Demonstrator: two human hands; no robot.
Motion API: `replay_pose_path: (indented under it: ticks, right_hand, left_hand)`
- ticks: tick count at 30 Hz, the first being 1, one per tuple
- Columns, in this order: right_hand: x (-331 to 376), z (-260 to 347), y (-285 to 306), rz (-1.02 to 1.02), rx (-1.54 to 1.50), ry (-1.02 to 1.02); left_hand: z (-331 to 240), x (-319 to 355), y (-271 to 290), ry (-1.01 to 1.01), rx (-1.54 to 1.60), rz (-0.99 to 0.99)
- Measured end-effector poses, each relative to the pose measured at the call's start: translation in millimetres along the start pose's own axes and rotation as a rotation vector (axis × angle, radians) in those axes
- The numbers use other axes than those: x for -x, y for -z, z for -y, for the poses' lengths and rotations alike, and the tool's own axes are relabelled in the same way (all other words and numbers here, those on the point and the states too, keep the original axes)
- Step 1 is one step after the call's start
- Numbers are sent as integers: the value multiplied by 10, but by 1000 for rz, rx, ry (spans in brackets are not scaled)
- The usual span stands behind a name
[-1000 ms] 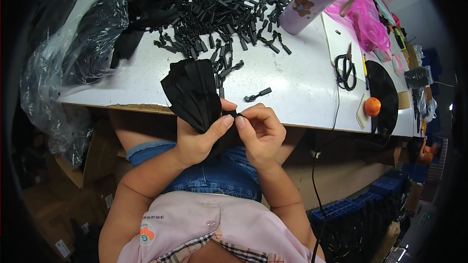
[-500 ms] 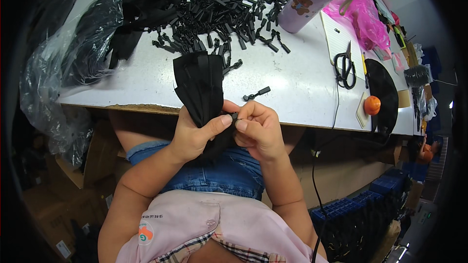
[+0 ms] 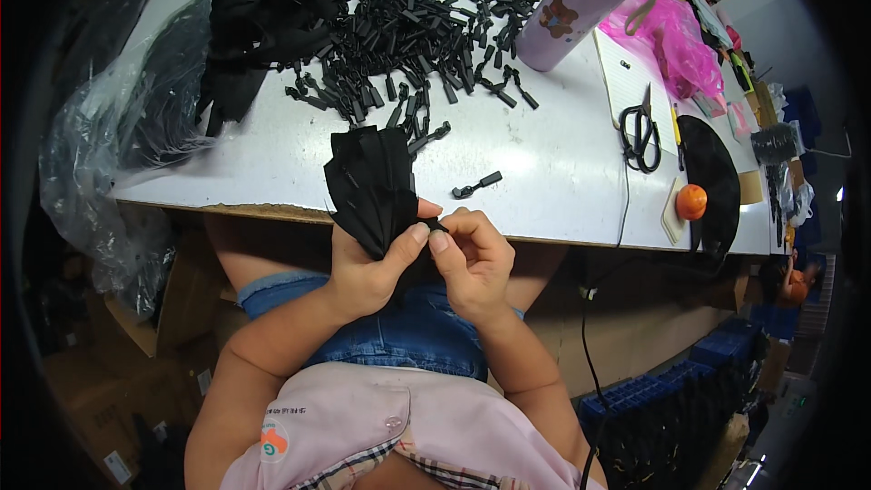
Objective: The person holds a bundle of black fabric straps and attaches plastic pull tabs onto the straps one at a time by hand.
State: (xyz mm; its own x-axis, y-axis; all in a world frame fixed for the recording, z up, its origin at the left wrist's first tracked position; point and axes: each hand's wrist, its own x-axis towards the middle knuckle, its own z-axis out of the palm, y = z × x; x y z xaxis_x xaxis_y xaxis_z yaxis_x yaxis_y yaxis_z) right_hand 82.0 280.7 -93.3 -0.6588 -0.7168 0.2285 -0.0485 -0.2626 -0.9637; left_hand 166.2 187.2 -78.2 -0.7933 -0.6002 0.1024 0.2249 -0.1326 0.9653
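My left hand (image 3: 376,268) is closed around a bundle of flat black fabric strips (image 3: 370,177), fanned out at the top over the table's front edge. The fingertips of my right hand (image 3: 476,263) pinch a small black piece (image 3: 438,226) where the two hands meet; fingers mostly cover it, and it looks like a zipper pull. Both thumbs are nearly touching there. A single black zipper pull (image 3: 477,185) lies on the table just beyond my right hand. Farther back is a large heap of similar zipper pulls (image 3: 399,36).
Clear plastic bags and black fabric (image 3: 263,27) lie at the left. A lilac bottle (image 3: 581,14) stands behind. On the right are black-handled scissors (image 3: 641,138) on a notepad (image 3: 626,73), an orange round object (image 3: 691,202), pink plastic (image 3: 671,45) and a dark curved piece (image 3: 710,177).
The strip bundle has tipped toward me and spread slightly. My right hand has shifted a little left and down, its fingertips closer to the left thumb.
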Motion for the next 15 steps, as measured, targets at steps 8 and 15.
replay_pose_path:
  ticks: [8,15]
  right_hand:
    - [10,-38,2,-48,247,201]
    - [10,38,96,97,-259,-239]
  left_hand:
    - [16,13,-11,-33,-50,-2]
    - [-55,-19,76,96,-52,111]
